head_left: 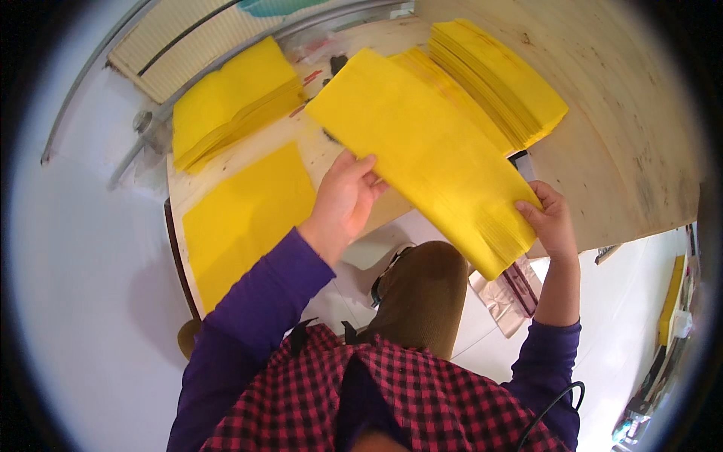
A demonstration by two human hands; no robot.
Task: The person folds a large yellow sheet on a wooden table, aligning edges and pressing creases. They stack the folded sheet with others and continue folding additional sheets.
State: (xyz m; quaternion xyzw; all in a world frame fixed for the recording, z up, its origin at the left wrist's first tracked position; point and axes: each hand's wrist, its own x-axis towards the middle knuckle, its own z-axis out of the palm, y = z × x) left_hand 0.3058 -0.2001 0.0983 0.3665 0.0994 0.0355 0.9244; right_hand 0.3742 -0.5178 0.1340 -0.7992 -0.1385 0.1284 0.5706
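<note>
Held up between my hands is a long stack of yellow cloth-like sheets (422, 143), tilted down toward the right. Several thin layers fan apart at its lower right end. My left hand (348, 197) pinches its near long edge, thumb on top and some fingers hidden. My right hand (551, 222) grips the right end, its thumb lying over the top face. A single flat yellow sheet (248, 218) lies on the wooden table (392, 203) left of my left hand. Just beyond the held stack sits a thick pile of folded yellow sheets (497, 79), partly covered by it.
At the back left of the table stands another thick yellow pile (237, 98). A ribbed cream panel (177, 45) rises behind it. My knee (425, 294) is beneath the table's near edge. A brownish foil-like packet (508, 297) lies low, below the held stack.
</note>
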